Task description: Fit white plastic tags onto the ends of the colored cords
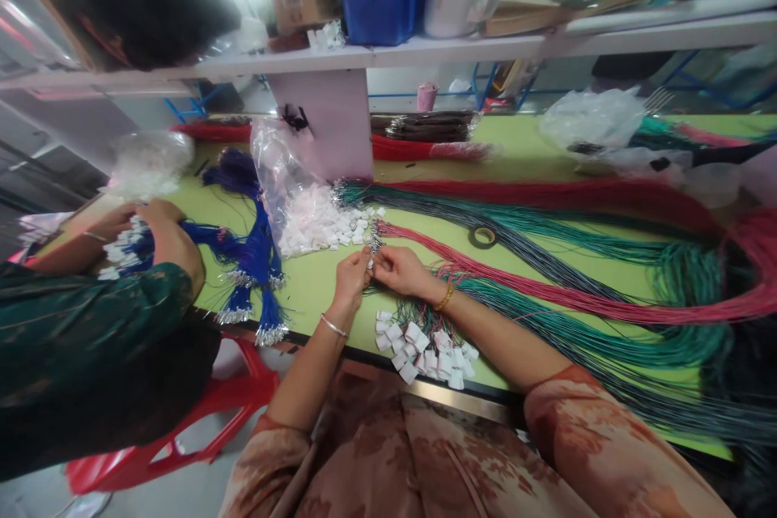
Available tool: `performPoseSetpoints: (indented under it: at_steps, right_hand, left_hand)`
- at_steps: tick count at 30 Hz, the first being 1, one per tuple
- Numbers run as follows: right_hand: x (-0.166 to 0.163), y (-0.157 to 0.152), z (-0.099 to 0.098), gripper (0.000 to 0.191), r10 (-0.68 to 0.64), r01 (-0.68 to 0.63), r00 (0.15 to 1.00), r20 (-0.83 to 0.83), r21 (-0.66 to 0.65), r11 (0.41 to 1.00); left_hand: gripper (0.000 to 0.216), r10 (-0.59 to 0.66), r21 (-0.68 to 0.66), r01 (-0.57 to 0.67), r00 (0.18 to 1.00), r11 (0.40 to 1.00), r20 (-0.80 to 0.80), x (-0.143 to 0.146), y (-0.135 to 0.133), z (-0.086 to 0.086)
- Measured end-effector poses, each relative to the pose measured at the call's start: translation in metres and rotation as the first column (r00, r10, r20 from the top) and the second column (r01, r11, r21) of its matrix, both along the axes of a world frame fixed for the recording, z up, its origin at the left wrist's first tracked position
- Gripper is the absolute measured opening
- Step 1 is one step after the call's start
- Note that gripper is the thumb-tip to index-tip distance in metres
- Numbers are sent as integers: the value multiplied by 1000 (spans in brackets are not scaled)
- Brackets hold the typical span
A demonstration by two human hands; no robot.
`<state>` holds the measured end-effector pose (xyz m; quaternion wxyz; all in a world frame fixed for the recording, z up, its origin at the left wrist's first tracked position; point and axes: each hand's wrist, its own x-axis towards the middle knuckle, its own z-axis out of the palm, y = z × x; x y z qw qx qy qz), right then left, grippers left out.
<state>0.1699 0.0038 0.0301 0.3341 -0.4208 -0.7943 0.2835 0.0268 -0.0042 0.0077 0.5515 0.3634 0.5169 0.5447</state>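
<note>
My left hand (pixel 350 278) pinches a small white plastic connector (pixel 371 264) near the front of the green table. Close against it, my right hand (pixel 401 269) has thumb and fingers pressed together on a thin wire, mostly hidden by the fingers. Just beyond both hands lie the metal-tipped ends of a bundle of red wires (pixel 546 283). A heap of loose white connectors (pixel 321 222) spills from a clear plastic bag (pixel 276 170). Below my right wrist, wires fitted with white connectors (pixel 418 344) lie in a pile at the table edge.
Green wires (pixel 631 344) and dark grey wires (pixel 522 251) stretch to the right, with a tape roll (pixel 482 237) among them. At left, a co-worker's hands (pixel 149 218) handle blue wires (pixel 264 259) beside a red stool (pixel 236 401). A shelf (pixel 455 48) holding a blue bin (pixel 385 0) crosses above.
</note>
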Motion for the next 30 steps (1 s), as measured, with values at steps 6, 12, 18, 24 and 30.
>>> performPoseSetpoints:
  at_steps: [6, 12, 18, 24, 30]
  right_hand:
    - [-3, -10, -3, 15, -27, 27, 997, 73, 2, 1000]
    - [4, 1, -3, 17, -14, 18, 992, 122, -29, 999]
    - [21, 40, -12, 13, -198, 231, 906, 375, -46, 972]
    - [25, 43, -25, 17, -161, 208, 921, 354, -99, 973]
    - [27, 45, -21, 11, -179, 180, 984, 23, -129, 975]
  left_hand:
    - [50, 69, 34, -67, 996, 997, -58, 6, -3, -4]
    - [50, 7, 71, 10, 973, 997, -229, 0, -5, -5]
    - [46, 29, 42, -25, 993, 999, -115, -4, 1, -1]
    - [33, -56, -2, 58, 971, 998, 233, -10, 4, 0]
    - [27, -77, 19, 76, 930, 997, 358, -11, 6, -4]
